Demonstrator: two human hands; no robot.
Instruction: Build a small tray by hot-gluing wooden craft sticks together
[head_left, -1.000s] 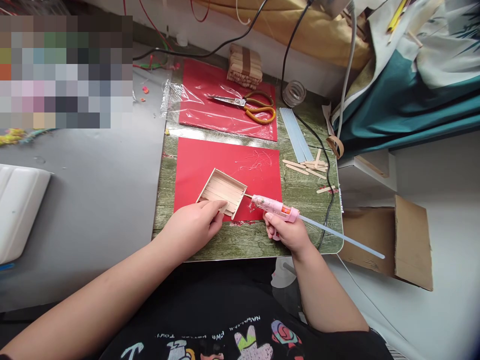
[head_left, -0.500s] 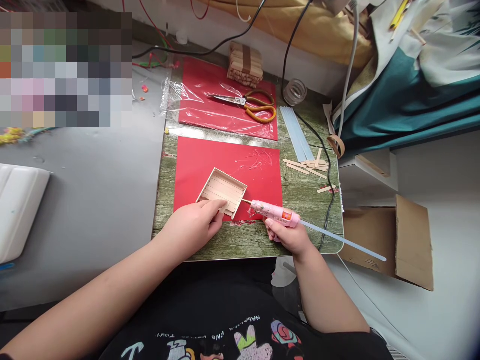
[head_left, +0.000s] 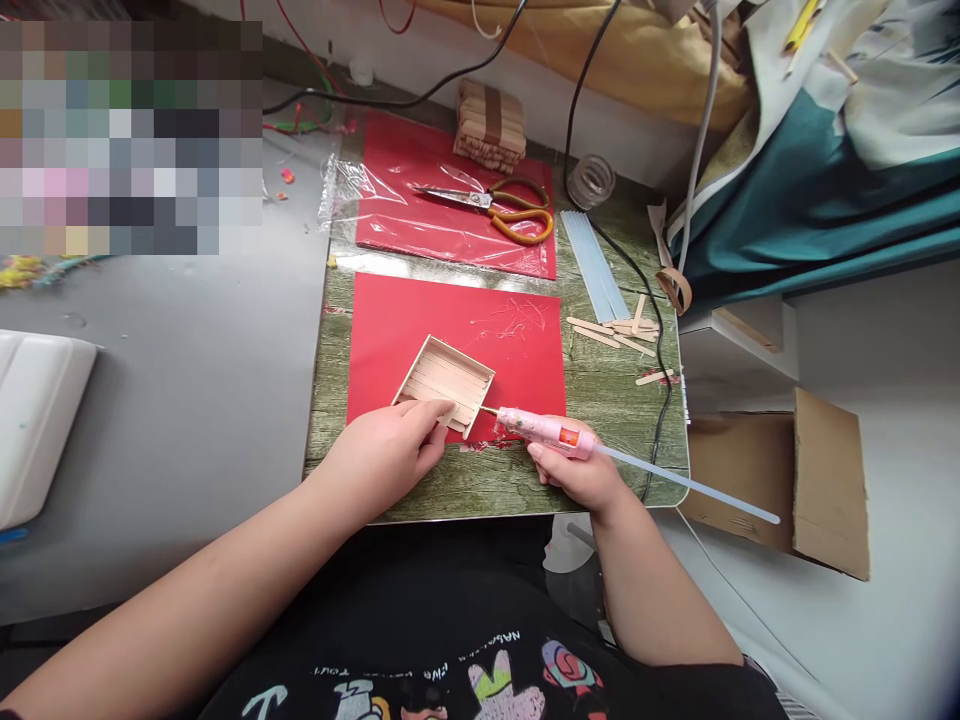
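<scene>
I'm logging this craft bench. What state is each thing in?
Stick tray: flat on red paper, pinned by left hand.
Glue gun: gripped in right hand, nozzle at tray's edge, stick loaded.
Scissors: closed, lying flat.

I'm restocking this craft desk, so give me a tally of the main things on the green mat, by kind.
Red paper sheets: 2
Scissors: 1
Pink glue gun: 1, in the right hand
Stick tray: 1, under the left hand
Bundle of wooden sticks: 1
Total: 6
</scene>
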